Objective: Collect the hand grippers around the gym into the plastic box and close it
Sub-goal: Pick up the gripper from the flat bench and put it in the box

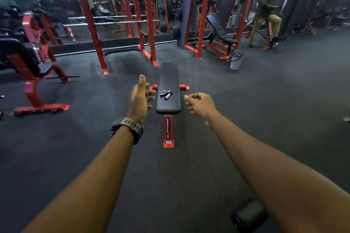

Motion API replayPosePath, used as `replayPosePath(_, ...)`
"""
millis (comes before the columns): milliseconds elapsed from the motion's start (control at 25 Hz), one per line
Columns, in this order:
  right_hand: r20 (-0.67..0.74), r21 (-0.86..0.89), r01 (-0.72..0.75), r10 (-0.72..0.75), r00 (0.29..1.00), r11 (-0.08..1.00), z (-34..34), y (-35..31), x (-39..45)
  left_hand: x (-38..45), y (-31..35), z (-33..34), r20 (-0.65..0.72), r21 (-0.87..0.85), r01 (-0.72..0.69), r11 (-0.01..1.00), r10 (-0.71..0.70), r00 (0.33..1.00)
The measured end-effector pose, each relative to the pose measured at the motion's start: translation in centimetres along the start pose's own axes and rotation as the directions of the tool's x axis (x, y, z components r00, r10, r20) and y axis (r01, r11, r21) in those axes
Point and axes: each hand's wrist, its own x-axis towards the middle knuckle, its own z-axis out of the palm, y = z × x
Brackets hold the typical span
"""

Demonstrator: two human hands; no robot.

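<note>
A black hand gripper [166, 94] with silver handle ends lies on the near part of a flat black bench [169, 79] with red feet. My left hand [140, 96], a dark watch on its wrist, is stretched out left of the bench, fingers apart and empty. To the right of the bench my right hand [200, 105] is held out with its fingers curled in; nothing shows in it. Both hands are short of the gripper and not touching it. No plastic box is in view.
Red power racks [89, 19] stand behind the bench, with an incline bench [220, 31] at the right rack. A white bucket [236, 60] sits on the floor at right. A person [266, 15] is at the far right. A black roller [248, 214] lies near my right arm. A red machine [32, 70] is at left.
</note>
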Motion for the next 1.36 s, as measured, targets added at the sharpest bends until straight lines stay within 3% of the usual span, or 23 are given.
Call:
replayPosePath(280, -0.057, -0.04, 0.01, -0.013, 0.998, 0.999, 5.3, 1.0, 15.2, 13.6, -3.4, 1.7, 0.074, 0.016, -0.004, 1.0, 0.003, 0.997)
replayPosePath(560, -0.01, -0.039, -0.08, 0.08, 0.997, 0.996, 13.3, 1.5, 32.2, 31.2, -5.6, 1.6, 0.079, 0.068, 0.054, 0.996, -0.059, 0.995)
replayPosePath(1160, -0.146, -0.184, -0.366, 0.343, 0.928, 0.912, 26.6, 8.5, 62.9, 70.1, -22.1, 1.9, 0.219, 0.133, 0.304, 0.943, -0.327, 0.919)
replayPosePath(1360, -0.167, -0.306, -0.448, 0.416, 0.894, 0.84, 29.1, 16.2, 74.3, 80.0, -29.3, 6.4, 0.267, 0.197, 0.375, 0.906, -0.417, 0.869)
